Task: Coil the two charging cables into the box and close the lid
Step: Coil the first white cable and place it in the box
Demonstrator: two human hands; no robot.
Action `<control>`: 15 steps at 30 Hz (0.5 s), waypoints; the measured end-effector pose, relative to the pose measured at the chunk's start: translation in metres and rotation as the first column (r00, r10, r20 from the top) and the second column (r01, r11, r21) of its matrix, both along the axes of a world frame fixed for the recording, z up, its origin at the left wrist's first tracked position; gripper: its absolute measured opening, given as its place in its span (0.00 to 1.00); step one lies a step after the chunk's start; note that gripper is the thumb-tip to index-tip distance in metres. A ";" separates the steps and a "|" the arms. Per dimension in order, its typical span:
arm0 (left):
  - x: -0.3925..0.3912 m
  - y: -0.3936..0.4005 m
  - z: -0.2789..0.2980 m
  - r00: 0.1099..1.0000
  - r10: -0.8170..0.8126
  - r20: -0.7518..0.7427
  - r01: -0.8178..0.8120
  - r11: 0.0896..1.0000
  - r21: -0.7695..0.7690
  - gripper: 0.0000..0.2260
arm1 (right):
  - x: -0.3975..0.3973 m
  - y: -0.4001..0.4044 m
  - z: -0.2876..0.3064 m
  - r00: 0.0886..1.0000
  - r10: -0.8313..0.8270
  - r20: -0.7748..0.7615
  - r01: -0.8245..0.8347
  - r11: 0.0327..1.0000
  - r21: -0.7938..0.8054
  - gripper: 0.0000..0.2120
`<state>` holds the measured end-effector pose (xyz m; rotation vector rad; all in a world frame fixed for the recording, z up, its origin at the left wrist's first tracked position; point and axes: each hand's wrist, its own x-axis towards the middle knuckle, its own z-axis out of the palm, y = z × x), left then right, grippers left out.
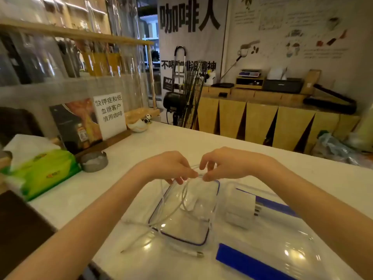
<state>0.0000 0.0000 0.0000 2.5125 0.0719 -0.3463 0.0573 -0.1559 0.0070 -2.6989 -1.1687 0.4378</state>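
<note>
A: Item one, left of the clear box (210,229) — tissue pack (43,172), then a metal ashtray (93,161).

B: Hands?

A: Left hand (171,166) and right hand (220,164), both above the box's far rim, each pinching a loop of the white charging cable (184,197). Loop hangs into the box; the tail trails out over the near-left corner, plug (199,254) on the counter just in front.

B: Second cable?

A: Cannot separate it from the first. Lid (268,247), blue clips, right of the box.

B: Risk?

A: Springy cable — the coil likely unwinds on release, leaving the tail across the rim to jam the lid.
</note>
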 end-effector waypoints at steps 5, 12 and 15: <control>0.000 0.000 -0.038 0.988 0.027 0.153 -0.063 0.970 0.235 0.19 | 0.001 0.007 -0.023 0.996 -0.027 0.083 0.025 0.999 0.028 0.12; 0.002 0.001 -0.062 0.995 0.083 0.056 -0.085 0.996 0.032 0.08 | -0.005 0.018 -0.036 1.000 0.013 0.003 -0.013 0.996 0.086 0.10; 0.000 0.003 -0.058 0.989 0.147 0.032 -0.138 0.971 -0.193 0.04 | -0.010 0.020 -0.040 0.997 0.000 -0.082 0.010 0.992 0.124 0.10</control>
